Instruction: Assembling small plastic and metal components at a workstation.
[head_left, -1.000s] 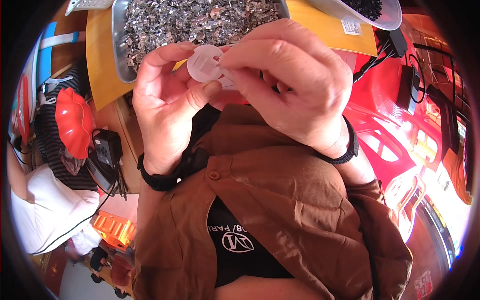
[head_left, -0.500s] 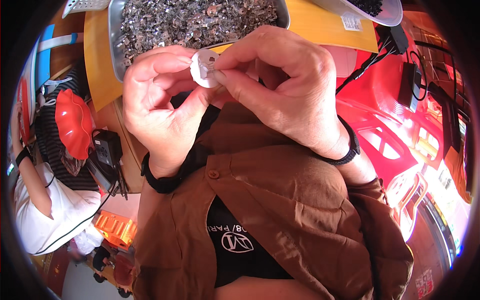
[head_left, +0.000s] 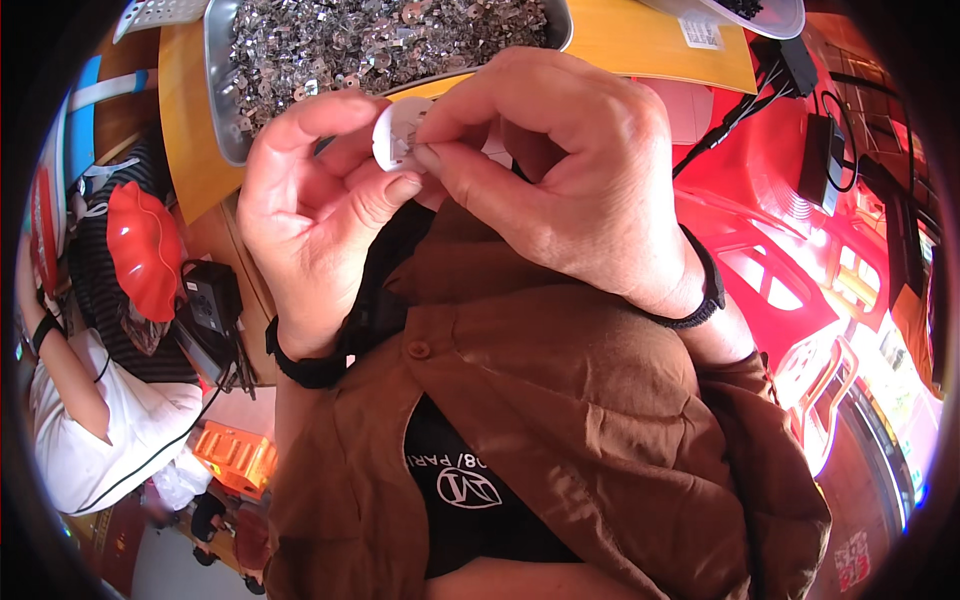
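Observation:
Between my two hands is a small white round plastic part (head_left: 384,142), tilted, with a recessed face and small metal-looking detail. My left hand (head_left: 310,205) curls around its left side, index finger at the upper edge and thumb close below. Whether that thumb touches the part is hard to see. My right hand (head_left: 575,175) pinches at the right side of the part with thumb and index finger. Those fingertips cover some of its face, and anything small between them is hidden.
Beyond my hands a metal tray (head_left: 225,125) holds many small shiny metal pieces on a yellow board (head_left: 640,45). A translucent tub (head_left: 785,28) with black pieces stands far right. Red stools (head_left: 745,265) are at right. A person in white (head_left: 110,430) sits at left.
The white part has shifted slightly left and turned more edge-on. My left thumb has slid down along its lower edge, and the left fingers have loosened a little. My right hand keeps its pinch.

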